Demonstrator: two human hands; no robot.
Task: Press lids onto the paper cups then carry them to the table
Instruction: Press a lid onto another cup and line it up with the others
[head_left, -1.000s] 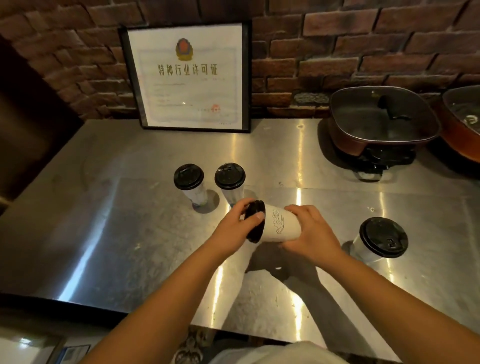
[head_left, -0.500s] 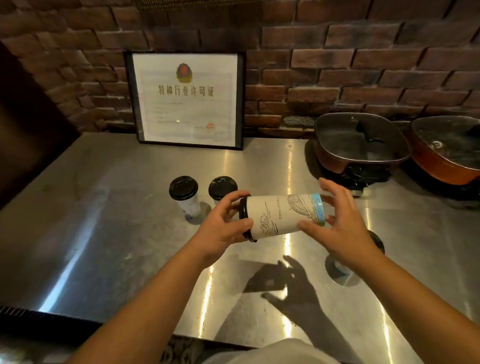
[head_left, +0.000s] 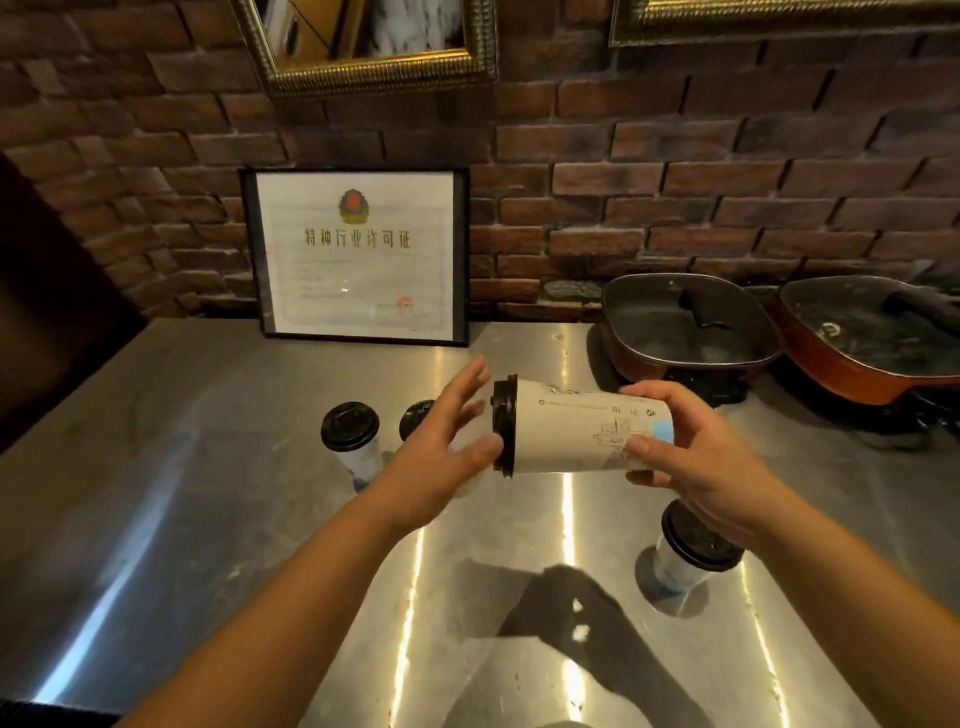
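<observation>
A white paper cup (head_left: 566, 431) with line drawings lies sideways in the air above the steel counter, its black lid (head_left: 505, 425) pointing left. My right hand (head_left: 696, 457) grips the cup's base end. My left hand (head_left: 441, 447) is spread flat against the lid, thumb on the rim. Two lidded cups stand upright behind my left hand: one (head_left: 352, 436) in full sight, the other (head_left: 415, 415) mostly hidden. A third lidded cup (head_left: 691, 556) stands below my right wrist.
The steel counter (head_left: 208, 519) runs to a brick wall. A framed certificate (head_left: 358, 254) leans against the wall. Two lidded electric pans (head_left: 691, 322) (head_left: 872, 332) sit at the back right. Gold picture frames hang above.
The held cup rose higher above the counter. My left hand's fingers spread out from gripping the lid end to a flat palm against it. My right hand closed around the base.
</observation>
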